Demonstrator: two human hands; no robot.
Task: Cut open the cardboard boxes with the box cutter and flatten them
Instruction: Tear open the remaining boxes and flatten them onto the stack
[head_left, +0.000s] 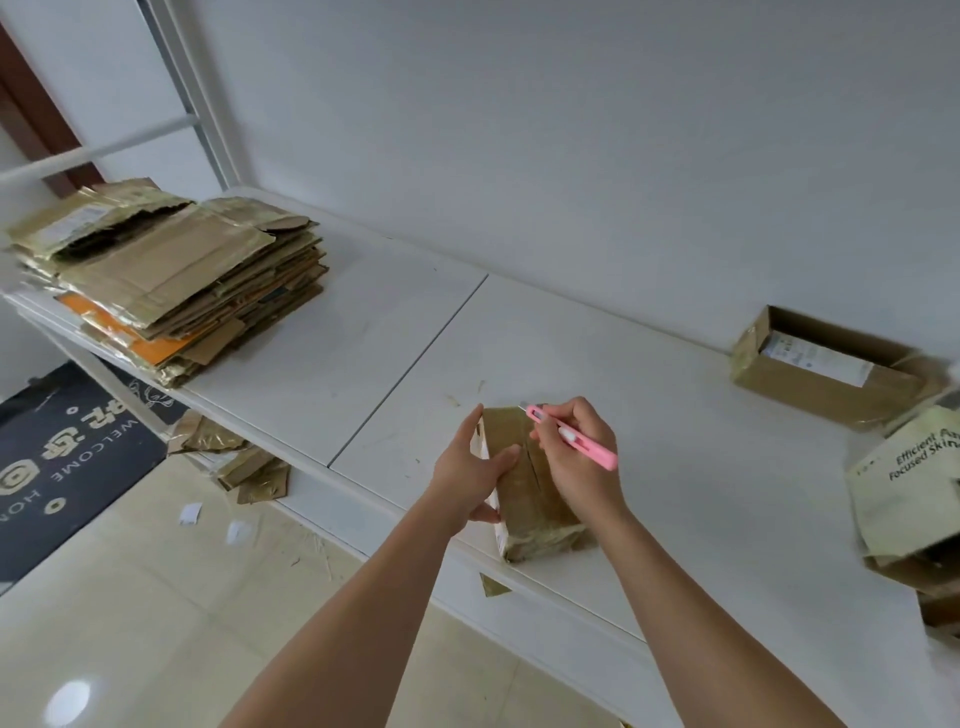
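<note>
On the white table (649, 395) your left hand (470, 475) clamped the taped cardboard box (530, 499) steady while your right hand (576, 452) gripped the pink box cutter (571, 435), blade at its far edge.

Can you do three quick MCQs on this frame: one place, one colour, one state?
1. Where is the stack of flattened cardboard?
A. on the floor mat
B. at the far left end of the white table
C. under the right hand

2. What colour is the box cutter?
A. pink
B. black
C. yellow

3. What is the left hand doing?
A. hanging idle
B. holding the cutter
C. gripping the side of the taped box

Key: 1 B, the stack lies on the tabletop's left end. 2 A, its handle is pink in the right hand. 3 C, its thumb and fingers wrap the box's left side.
</note>
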